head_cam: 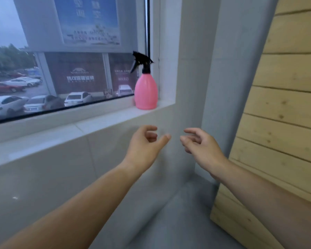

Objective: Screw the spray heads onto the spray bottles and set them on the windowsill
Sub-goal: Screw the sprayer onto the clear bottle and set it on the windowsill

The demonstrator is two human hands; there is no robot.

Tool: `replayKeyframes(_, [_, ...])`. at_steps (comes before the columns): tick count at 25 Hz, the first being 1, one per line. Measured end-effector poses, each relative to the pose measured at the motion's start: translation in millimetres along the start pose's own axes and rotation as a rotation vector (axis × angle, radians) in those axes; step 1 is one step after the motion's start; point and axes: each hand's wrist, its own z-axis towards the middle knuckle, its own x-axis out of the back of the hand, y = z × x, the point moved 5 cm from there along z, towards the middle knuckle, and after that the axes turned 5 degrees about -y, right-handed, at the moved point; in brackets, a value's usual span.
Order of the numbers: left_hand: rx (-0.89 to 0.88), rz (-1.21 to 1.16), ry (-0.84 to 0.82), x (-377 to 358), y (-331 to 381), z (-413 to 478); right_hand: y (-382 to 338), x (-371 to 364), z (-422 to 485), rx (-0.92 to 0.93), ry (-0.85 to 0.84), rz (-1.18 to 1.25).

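Blue poster [87,20] on the window [43,72], parked cars [77,98] outside, pale wooden plank panel [285,105] at right

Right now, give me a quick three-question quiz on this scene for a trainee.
1. True or false: the bottle stands upright on the sill.
2. Fill in: the spray head on the bottle is ___ in colour.
3. What do the left hand and right hand hold? A a spray head, B nothing, C a bottle.
Key: 1 true; 2 black; 3 B.
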Motion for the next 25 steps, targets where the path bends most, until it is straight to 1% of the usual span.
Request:
replayKeyframes(2, [0.108,0.009,-0.100,-24,-39,-28,34,6,-35,-0.052,-0.014,-0.027])
replayKeyframes(5, [0.303,0.047,-0.243,-64,-116,-78,114,12,-95,-0.191,-0.024,-0.128])
replayKeyframes(7, [0.432,0.109,-0.333,-88,-170,-113,177,14,-135,-0.346,-0.049,-0.196])
replayKeyframes(10, [0.644,0.155,-0.454,-124,-252,-165,271,19,-193,-0.616,-0.078,-0.226])
replayKeyframes(11, [0.696,0.170,-0.477,-132,-273,-176,293,20,-206,-0.675,-0.090,-0.229])
replayKeyframes(15, [0.797,0.336,-0.606,-166,-336,-212,370,24,-239,-0.826,-0.092,-0.271])
replayKeyframes(18, [0.876,0.356,-0.656,-187,-366,-229,414,22,-247,-0.907,-0.059,-0.301])
replayKeyframes(25, [0.982,0.437,-0.804,-218,-416,-253,476,4,-238,-0.968,-0.015,-0.303])
